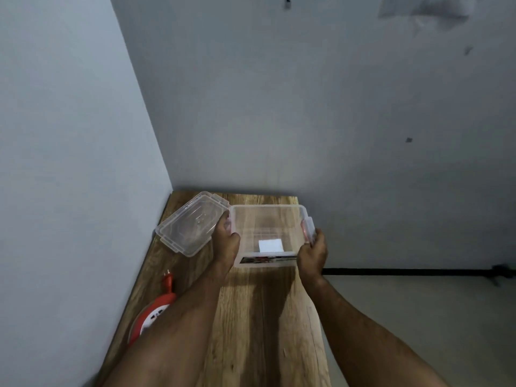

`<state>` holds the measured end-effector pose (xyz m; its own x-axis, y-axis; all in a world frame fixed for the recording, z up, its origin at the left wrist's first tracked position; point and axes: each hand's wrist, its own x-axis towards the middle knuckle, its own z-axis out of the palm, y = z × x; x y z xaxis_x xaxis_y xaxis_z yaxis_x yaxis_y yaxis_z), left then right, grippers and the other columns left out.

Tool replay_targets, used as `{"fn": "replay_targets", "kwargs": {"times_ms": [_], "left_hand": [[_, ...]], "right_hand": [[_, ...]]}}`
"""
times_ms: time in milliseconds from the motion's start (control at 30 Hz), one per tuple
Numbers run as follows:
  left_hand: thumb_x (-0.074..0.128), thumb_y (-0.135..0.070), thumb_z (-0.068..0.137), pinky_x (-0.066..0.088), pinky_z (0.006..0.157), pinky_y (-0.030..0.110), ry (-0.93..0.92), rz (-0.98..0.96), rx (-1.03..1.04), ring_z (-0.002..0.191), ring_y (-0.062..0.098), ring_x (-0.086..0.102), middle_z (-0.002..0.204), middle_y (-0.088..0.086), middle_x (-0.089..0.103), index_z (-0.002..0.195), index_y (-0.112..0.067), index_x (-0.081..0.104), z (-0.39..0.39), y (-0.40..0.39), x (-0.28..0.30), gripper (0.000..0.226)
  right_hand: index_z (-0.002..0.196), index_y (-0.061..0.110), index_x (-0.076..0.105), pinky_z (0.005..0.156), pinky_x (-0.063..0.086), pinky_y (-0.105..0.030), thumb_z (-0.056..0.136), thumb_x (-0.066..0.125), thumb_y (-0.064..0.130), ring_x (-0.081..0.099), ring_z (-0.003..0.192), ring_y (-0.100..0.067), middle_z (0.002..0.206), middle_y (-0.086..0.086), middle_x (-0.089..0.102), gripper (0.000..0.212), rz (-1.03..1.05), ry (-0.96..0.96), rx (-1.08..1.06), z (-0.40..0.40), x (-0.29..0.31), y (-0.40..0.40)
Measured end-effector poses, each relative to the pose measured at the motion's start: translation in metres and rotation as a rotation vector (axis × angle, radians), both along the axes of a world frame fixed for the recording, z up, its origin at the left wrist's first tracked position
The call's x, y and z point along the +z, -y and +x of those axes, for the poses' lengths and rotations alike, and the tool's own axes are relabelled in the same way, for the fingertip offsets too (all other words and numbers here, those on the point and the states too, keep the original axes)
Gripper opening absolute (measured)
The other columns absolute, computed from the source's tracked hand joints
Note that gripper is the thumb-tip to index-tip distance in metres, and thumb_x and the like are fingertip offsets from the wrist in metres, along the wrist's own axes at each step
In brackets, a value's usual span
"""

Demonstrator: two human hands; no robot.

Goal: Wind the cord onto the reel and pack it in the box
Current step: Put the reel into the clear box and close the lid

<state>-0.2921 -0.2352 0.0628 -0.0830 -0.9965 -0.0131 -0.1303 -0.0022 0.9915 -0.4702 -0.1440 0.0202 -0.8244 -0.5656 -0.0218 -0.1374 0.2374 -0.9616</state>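
Note:
A clear plastic box (266, 219) stands open at the far end of the wooden table, with a white label on its bottom. My left hand (226, 238) grips its left wall and my right hand (312, 251) grips its right wall by the clip. The clear lid (190, 223) lies to the left of the box, close to my left hand. An orange and white cord reel (150, 317) lies near the table's left edge, partly hidden behind my left forearm. Its orange plug (168, 280) points away from me.
The narrow wooden table (265, 317) sits in a room corner, with a wall along its left side and another behind it. To the right the table edge drops to a pale floor with a dark skirting strip (405, 271).

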Motion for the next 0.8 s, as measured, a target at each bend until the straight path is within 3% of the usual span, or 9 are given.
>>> {"fn": "replay_targets", "kwargs": {"times_ms": [133,400,600,800], "left_hand": [[0.058,0.005,0.091,0.060,0.075,0.022,-0.004,-0.009,-0.037,0.111,0.013,0.061,0.115,-0.011,0.062,0.135,-0.023,0.054,0.018,-0.033,0.004,0.053],[0.054,0.007,0.089,0.052,0.066,0.018,0.071,0.024,-0.049,0.112,0.018,0.060,0.113,-0.009,0.060,0.138,-0.020,0.053,0.048,-0.092,0.003,0.056],[0.055,0.010,0.088,0.047,0.054,0.006,0.105,0.063,-0.068,0.105,0.011,0.055,0.125,0.000,0.060,0.147,-0.017,0.047,0.061,-0.122,-0.006,0.065],[0.049,0.012,0.087,0.048,0.062,0.016,0.124,0.115,-0.091,0.108,0.014,0.056,0.133,0.003,0.058,0.148,-0.020,0.045,0.071,-0.130,-0.022,0.068]], "right_hand": [[0.142,0.015,0.046,0.094,0.058,-0.052,0.097,0.048,-0.001,0.058,0.122,-0.030,0.131,-0.010,0.057,0.048,0.004,0.008,-0.005,0.018,0.004,-0.033],[0.130,0.008,0.051,0.088,0.061,-0.045,0.095,0.044,-0.008,0.060,0.115,-0.030,0.122,-0.014,0.059,0.040,-0.004,-0.005,-0.023,0.053,0.006,-0.102],[0.126,0.009,0.053,0.091,0.057,-0.054,0.089,0.045,-0.008,0.061,0.110,-0.032,0.118,-0.014,0.061,0.041,0.037,0.005,-0.064,0.066,-0.010,-0.135],[0.130,0.014,0.049,0.089,0.059,-0.055,0.091,0.045,-0.006,0.060,0.114,-0.032,0.123,-0.012,0.059,0.044,0.097,-0.007,-0.025,0.074,-0.012,-0.146]]}}
